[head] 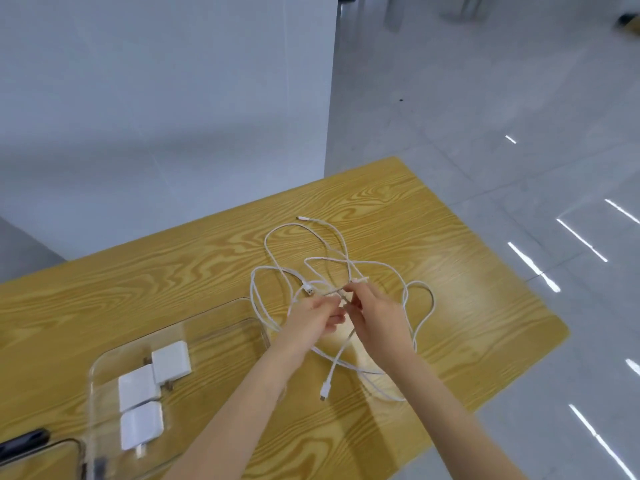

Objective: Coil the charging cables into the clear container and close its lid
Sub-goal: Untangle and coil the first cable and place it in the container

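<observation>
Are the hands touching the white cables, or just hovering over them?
Touching. The head view shows the left hand and the right hand both pinching strands of the cables between their fingertips, above the table.

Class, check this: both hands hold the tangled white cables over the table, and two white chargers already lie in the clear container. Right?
Not quite: the head view shows three white chargers in the clear container, not two. Both hands, left hand and right hand, do hold the white cables.

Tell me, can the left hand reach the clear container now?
Probably yes. The clear container lies open beside the left hand with nothing between, but that hand grips the cables now.
</observation>
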A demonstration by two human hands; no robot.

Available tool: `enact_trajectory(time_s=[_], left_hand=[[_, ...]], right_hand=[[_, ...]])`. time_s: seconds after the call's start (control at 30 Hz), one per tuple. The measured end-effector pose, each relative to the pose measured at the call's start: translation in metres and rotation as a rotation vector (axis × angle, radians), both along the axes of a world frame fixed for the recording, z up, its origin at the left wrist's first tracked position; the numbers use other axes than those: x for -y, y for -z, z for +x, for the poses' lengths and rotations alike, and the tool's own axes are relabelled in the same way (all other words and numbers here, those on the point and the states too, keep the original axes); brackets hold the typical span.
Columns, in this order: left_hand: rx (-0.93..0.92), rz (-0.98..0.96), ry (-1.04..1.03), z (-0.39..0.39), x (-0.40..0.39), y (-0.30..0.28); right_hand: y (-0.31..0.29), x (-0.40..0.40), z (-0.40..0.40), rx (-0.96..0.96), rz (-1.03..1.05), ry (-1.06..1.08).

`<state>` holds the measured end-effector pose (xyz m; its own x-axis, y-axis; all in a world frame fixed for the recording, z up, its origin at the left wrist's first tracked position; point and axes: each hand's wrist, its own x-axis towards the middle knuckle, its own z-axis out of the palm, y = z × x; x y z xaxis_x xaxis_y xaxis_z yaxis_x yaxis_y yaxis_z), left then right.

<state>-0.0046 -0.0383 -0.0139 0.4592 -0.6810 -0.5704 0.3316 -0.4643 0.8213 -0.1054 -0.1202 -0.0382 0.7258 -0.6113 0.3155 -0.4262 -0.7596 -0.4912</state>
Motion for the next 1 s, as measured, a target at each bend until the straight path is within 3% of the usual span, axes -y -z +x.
enact_trajectory(time_s=[0.1, 0.2, 0.37, 0.53, 0.7, 0.8, 1.0], left_hand=[[-0.175, -0.113, -0.15, 0.006, 0.002, -0.013], [-0.246, -0.17, -0.196, 0.011, -0.002, -0.024], [-0.093, -0.191, -0.175, 0.015, -0.008, -0.048], [0.081, -0.209, -0.017, 0.028, -0.021, -0.089], [0.16, -0.269, 0.086, 0.033, -0.035, -0.126], [0.158, -0.277, 0.052, 0.037, -0.043, -0.134], [0.014, -0.309, -0.244, 0.064, -0.073, -0.132]], right_hand=[[-0.016, 0.001, 0.005, 0.064, -0.038, -0.067], [-0.025, 0.0, 0.003, 0.095, 0.082, -0.108], [-0.054, -0.005, 0.003, 0.113, 0.405, -0.128], [-0.087, -0.007, 0.004, 0.357, 0.636, -0.078], [-0.105, -0.002, 0.018, 0.034, 0.447, -0.235], [-0.104, 0.001, 0.023, 0.084, 0.426, -0.125], [-0.106, 0.036, 0.01, 0.328, 0.639, 0.195]])
